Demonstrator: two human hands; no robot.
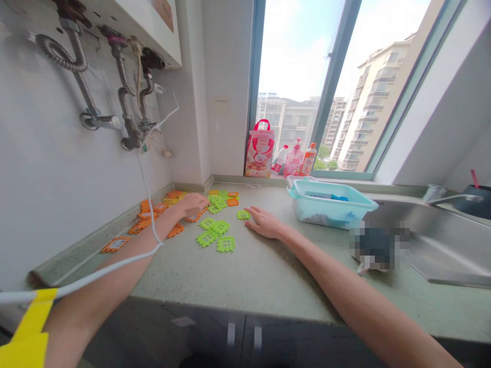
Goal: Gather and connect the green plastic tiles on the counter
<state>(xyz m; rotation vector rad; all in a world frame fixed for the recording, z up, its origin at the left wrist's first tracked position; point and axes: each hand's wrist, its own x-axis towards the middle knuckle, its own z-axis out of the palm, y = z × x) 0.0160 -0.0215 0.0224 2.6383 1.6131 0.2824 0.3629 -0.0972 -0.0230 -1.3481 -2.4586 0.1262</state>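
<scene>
Head view: bare hands over a bench (261, 278) scattered with toy tiles. Left hand (194, 203) curled, knuckles up, among orange tiles (115, 244) along the wall side; can't tell if it grips one. Right hand (264, 223) flat and low, thumb parted from fingers, tips at the right edge of a lone green tile (243, 215); contact unclear. More green tiles (226, 244) lie between the hands, some overlapping, nearer the front; another mixed cluster sits behind, just beside the left hand. White cable (107, 268) crosses the left forearm. Light-blue tub (326, 217) behind the right hand, near the sink (456, 240); pink bag (260, 156) and bottles (294, 162) by the window.
</scene>
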